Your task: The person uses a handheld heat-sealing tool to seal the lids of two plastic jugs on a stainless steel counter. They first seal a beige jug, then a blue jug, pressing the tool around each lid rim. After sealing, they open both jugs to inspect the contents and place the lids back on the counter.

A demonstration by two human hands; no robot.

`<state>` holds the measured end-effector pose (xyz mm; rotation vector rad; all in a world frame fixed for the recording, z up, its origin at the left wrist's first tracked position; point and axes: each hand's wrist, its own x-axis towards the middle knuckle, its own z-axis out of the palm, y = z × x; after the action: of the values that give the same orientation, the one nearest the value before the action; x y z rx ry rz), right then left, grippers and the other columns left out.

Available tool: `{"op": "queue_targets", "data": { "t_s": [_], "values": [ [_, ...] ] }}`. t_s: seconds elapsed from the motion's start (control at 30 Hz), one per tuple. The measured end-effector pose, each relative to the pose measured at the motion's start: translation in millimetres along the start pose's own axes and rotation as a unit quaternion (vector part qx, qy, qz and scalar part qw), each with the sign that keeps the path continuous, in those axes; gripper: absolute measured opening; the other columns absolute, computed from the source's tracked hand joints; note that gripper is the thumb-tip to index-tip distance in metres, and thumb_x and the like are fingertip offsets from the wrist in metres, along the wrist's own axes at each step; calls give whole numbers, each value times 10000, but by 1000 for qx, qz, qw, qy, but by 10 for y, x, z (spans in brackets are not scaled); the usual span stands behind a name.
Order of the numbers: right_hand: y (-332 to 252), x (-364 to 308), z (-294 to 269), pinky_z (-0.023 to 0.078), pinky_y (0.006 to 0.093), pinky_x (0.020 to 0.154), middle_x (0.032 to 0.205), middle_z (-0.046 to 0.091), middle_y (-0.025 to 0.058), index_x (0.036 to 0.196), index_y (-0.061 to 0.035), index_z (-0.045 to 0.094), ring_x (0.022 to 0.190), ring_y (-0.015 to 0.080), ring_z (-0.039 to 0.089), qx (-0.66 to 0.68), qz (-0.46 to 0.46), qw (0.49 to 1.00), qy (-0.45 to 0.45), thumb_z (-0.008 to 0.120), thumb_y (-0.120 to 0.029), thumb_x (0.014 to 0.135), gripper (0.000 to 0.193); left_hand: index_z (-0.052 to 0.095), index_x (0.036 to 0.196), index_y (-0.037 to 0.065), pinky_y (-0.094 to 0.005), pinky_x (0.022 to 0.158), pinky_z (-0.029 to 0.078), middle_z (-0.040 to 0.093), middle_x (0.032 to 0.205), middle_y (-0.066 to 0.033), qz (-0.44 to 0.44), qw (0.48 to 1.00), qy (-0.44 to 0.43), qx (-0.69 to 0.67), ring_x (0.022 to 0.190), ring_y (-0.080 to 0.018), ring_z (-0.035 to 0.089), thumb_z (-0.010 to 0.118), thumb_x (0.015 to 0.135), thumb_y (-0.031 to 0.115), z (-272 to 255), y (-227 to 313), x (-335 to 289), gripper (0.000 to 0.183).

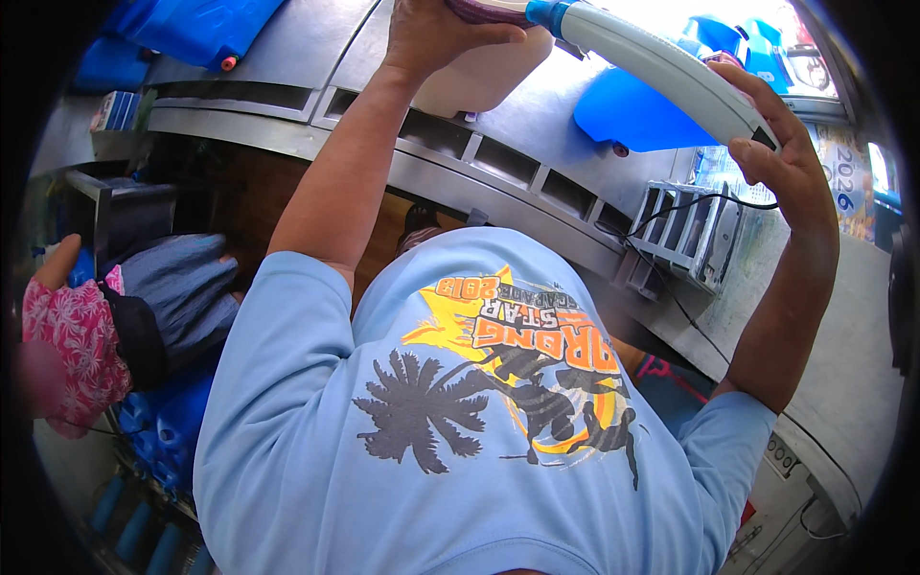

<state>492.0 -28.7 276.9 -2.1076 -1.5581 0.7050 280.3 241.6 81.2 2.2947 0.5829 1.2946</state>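
Note:
My right hand grips the end of a long, curved white handheld device, thumb below and fingers over the top. The device has a blue collar at its other end, beside a purple rounded part cut by the upper edge. At that purple part is my left hand, its thumb stretched along the underside; the other fingers are out of sight. Beneath the device, a whitish translucent jug rests on the metal counter. A blue jug is to its right, partly behind the device.
Black cord runs past a small metal rack at the counter's right. More blue jugs are at the upper left. Another person in pink patterned clothing is at the left, near blue containers and blue rollers.

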Motion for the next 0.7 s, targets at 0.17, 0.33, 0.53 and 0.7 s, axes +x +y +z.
{"op": "queue_targets", "data": {
  "t_s": [0.17, 0.33, 0.53, 0.7],
  "values": [
    [-105, 72, -35, 457, 251, 591, 1235, 626, 125, 1500, -226, 501, 756, 134, 572, -24, 15, 1000, -13, 653, -476, 763, 793, -39, 1566, 75, -494, 1087, 452, 548, 1378, -233, -3, 1000, 2, 1, 1272, -413, 561, 940, 527, 608, -14, -27, -1, 1524],
    [-146, 87, -111, 446, 237, 562, 1095, 642, 103, 1504, -228, 494, 674, 108, 534, -69, 10, 997, 15, 643, -494, 791, 776, -37, 1566, 73, -492, 1088, 451, 548, 1378, -233, -6, 1000, 5, 1, 1274, -413, 559, 938, 526, 612, -25, -54, 0, 1524],
    [-156, -8, -235, 481, 242, 571, 1082, 640, 102, 1507, -223, 491, 649, 104, 530, -87, 34, 996, 9, 658, -521, 793, 792, -34, 1566, 71, -490, 1090, 449, 547, 1378, -233, -10, 1000, 8, 3, 1277, -413, 556, 936, 525, 616, -27, -73, 5, 1524],
    [-213, -13, -238, 438, 240, 588, 1080, 616, 85, 1474, -147, 511, 768, 107, 558, -76, 55, 996, -12, 655, -526, 804, 783, -31, 1566, 69, -489, 1092, 448, 546, 1378, -233, -13, 1000, 8, -1, 1280, -413, 553, 935, 524, 620, -36, -94, 7, 1523]
  ]
}}
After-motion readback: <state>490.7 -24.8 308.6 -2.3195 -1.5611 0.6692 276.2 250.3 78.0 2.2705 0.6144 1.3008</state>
